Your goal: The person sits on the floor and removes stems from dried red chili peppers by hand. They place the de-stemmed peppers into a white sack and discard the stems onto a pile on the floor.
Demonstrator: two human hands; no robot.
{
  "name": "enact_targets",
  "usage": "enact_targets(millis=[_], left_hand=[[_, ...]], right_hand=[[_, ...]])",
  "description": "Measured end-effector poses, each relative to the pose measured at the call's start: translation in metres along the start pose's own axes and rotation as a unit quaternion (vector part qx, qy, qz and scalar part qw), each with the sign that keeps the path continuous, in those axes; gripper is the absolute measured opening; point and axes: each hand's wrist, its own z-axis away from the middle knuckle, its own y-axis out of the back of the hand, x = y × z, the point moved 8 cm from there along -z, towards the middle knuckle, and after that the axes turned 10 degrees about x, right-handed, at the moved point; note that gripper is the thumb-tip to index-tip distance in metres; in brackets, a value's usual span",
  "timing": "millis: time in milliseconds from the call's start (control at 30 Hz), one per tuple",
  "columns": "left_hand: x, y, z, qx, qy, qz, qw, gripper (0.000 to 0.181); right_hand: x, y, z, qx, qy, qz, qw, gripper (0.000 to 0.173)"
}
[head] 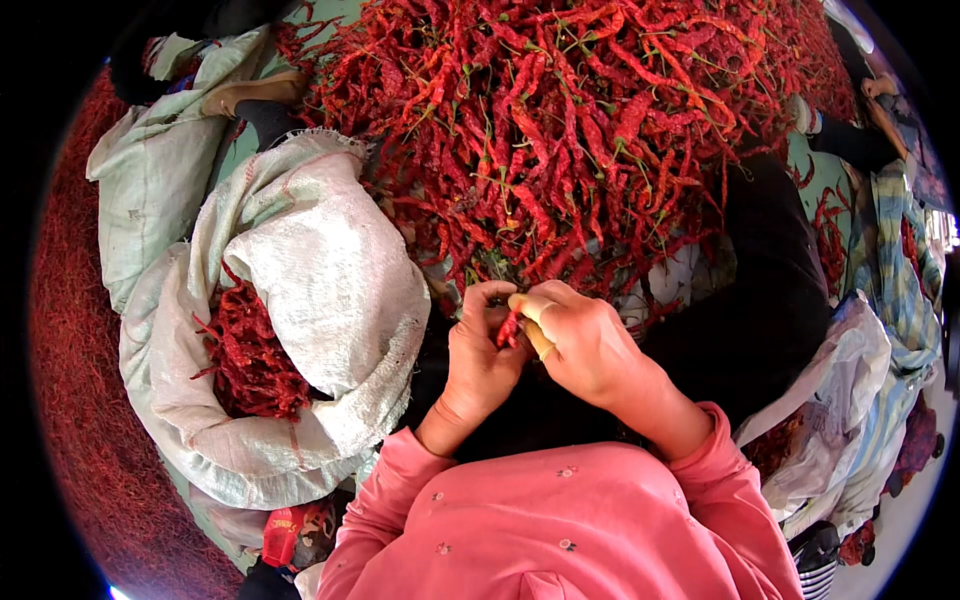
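Note:
My left hand (484,356) holds a red dried chili pepper (508,330) between thumb and fingers. Close against it, my right hand (574,337) pinches at the top of the same chili; its thumb and a finger wear yellowish finger covers. Just beyond both hands lies a large heap of red dried chilies (555,135), many with green stems. To the left a white woven sack (322,277) has its rim rolled down and holds more dark red chilies (259,352).
Another pale sack (161,195) stands behind at the left, beside a co-worker's foot (255,91). A plastic bag (832,405) with red contents is at my right. Another person's hand (879,87) shows at the upper right. Chilies (97,420) cover the far left floor.

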Motion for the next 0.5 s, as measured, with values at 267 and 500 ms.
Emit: enact_targets(millis=[267,500], left_hand=[[0.011,0.008,0.001,-0.071,0.009,-0.143,0.987,0.015],[-0.013,0.013,0.001,-0.222,0.175,0.06,0.957,0.006]], right_hand=[[0.011,-0.012,0.009,-0.074,-0.044,0.056,0.995,0.012],[0.006,-0.019,0.023,-0.343,-0.167,-0.319,0.868,0.005]])
